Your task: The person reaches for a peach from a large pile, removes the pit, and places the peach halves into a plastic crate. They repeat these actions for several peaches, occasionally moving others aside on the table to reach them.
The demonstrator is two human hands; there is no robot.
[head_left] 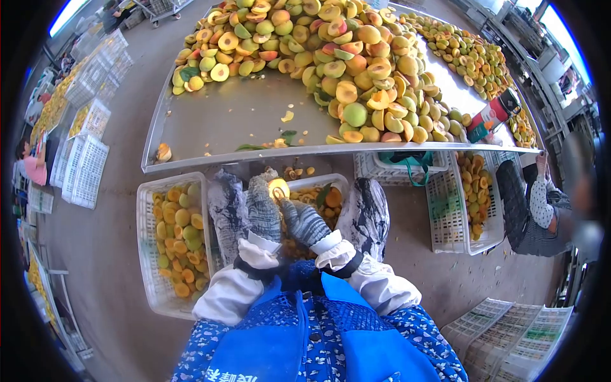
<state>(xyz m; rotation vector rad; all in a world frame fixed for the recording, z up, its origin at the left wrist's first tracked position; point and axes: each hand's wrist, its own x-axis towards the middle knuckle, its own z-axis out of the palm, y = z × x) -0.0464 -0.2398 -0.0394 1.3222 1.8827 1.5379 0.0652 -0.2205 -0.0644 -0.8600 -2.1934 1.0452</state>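
Observation:
My left hand (pixel 263 207), in a grey striped knit glove, is closed around a halved peach (pixel 278 188) with its yellow cut face up. My right hand (pixel 306 223), gloved alike, has its fingers curled against the near side of that peach half. A small dark curved shape shows at its fingertips, too fine to name. Both hands are between my knees, over a white crate (pixel 340 183) of peach halves, partly hidden by my hands. Just ahead stands a metal table (pixel 232 114) heaped with halved peaches (pixel 372 70).
A white crate (pixel 141 223) of peach halves stands at my left, another crate (pixel 449 219) at my right. A red and black container (pixel 490 118) lies on the table. A co-worker (pixel 541 210) sits at the right; stacked crates (pixel 509 334) stand behind. Leaves and scraps lie near the table's edge.

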